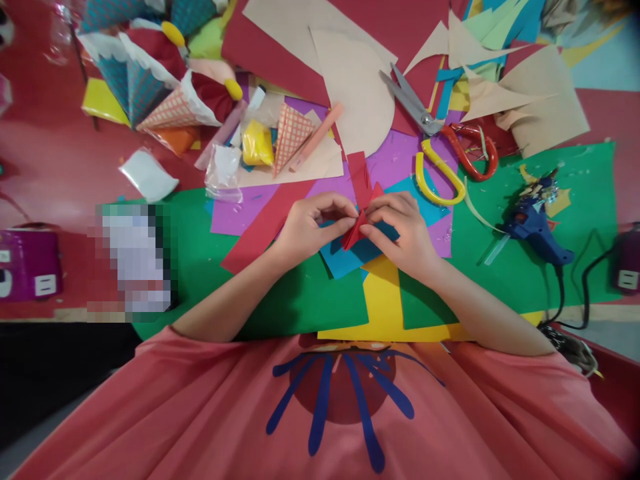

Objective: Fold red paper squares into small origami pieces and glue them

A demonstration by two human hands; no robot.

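Between my hands is a small piece of folded red paper (355,232), its layers stacked in pleats with a pointed tip. My left hand (313,227) pinches it from the left with thumb and forefinger. From the other side my right hand (403,230) grips it between thumb and fingers; part of the paper is hidden behind those fingers. Under the hands lie a blue sheet (340,257) and a purple sheet (260,203). A red strip (359,175) lies just beyond the fingers, and a wider red strip (273,223) is left of them.
Scissors (425,123) with yellow and red handles lie open beyond my right hand. A blue glue gun (537,230) with a cord rests on the green sheet (590,200) at right. Paper cones (145,80), a clay packet (257,143), beige scraps (545,100) and a blurred-out phone (137,257) surround the work.
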